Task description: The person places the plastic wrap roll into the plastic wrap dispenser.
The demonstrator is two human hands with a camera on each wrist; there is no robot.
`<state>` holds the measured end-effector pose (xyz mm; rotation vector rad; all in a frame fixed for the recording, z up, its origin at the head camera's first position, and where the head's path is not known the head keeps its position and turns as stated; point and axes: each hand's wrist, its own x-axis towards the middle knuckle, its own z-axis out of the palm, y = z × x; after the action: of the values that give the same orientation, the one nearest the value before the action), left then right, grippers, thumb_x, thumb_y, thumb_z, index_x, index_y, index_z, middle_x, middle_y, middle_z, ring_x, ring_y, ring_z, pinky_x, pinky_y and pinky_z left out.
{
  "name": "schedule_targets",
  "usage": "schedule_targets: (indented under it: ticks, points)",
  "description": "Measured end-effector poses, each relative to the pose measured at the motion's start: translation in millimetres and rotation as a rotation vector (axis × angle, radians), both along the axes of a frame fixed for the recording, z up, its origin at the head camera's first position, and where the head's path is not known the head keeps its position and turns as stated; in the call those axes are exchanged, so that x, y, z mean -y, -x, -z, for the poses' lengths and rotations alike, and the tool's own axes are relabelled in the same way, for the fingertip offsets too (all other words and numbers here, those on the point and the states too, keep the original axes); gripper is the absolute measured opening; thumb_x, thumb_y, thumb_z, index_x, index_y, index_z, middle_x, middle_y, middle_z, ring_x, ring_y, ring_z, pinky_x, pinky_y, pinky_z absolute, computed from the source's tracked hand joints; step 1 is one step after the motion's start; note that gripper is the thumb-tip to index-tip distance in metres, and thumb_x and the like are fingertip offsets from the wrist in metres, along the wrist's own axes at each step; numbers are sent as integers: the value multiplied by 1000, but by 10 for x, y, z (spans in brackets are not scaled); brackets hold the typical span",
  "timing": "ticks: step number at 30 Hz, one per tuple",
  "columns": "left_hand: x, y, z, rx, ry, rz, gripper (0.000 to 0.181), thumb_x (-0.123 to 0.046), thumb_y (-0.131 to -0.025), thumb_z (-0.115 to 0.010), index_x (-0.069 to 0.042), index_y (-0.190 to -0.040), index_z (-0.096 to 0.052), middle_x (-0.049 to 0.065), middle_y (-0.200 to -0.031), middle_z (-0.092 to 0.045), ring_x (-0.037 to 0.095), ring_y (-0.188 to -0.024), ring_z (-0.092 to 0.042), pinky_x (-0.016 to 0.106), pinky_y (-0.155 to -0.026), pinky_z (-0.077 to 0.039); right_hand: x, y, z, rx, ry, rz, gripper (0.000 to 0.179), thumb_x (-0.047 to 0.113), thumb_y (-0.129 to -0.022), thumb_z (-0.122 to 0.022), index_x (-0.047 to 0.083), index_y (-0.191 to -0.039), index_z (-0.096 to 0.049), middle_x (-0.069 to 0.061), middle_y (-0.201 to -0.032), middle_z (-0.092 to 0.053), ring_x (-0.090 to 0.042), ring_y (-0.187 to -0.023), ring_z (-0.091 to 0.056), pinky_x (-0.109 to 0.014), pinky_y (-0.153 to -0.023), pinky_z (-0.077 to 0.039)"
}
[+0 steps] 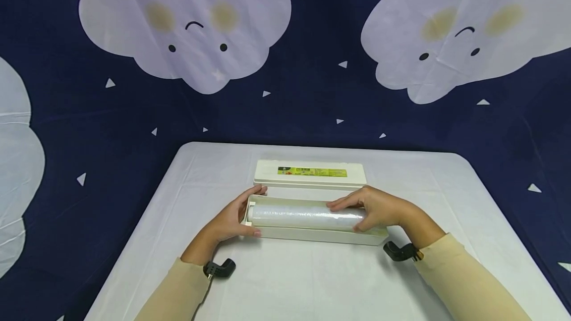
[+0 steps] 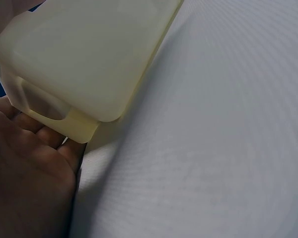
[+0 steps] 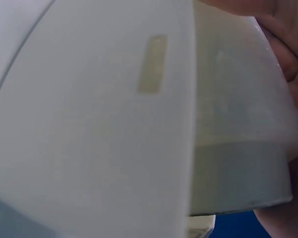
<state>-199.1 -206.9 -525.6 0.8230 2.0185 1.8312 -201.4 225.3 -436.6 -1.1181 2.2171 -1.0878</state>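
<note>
A long cream plastic box lies lengthwise on the table, with a roll of cling film in its trough. My left hand grips the box's left end, thumb along the front wall and fingers behind. In the left wrist view those fingers curl at the box's end. Over the roll's right part, my right hand holds it with thumb in front and fingers on the far side. The right wrist view shows the film roll and its pale end core rising above the box wall.
Just behind the box lies its cream lid, bearing a yellow-green label. Both are on a white-covered table with rounded far corners. A dark blue cloth with clouds hangs beyond the table.
</note>
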Motion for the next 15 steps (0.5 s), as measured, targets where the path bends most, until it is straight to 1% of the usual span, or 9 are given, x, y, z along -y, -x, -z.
schedule_targets:
  ticks: [7, 15]
  points:
    - [-1, -3, 1, 2, 0, 3, 119, 3, -71, -94, -2, -166, -22, 14, -167, -32, 35, -151, -30, 29, -112, -41, -9, -5, 34, 6, -1, 6, 72, -12, -71, -87, 12, -137, -72, 6, -145, -62, -20, -137, -54, -26, -111, -42]
    - [0, 1, 2, 3, 2, 1, 120, 3, -70, -94, -2, -166, -23, 14, -167, -32, 36, -151, -31, 30, -111, -43, -17, -1, 85, -22, -13, 4, 73, -13, -71, -86, 12, -138, -72, 9, -144, -61, -18, -137, -54, -26, -110, -43]
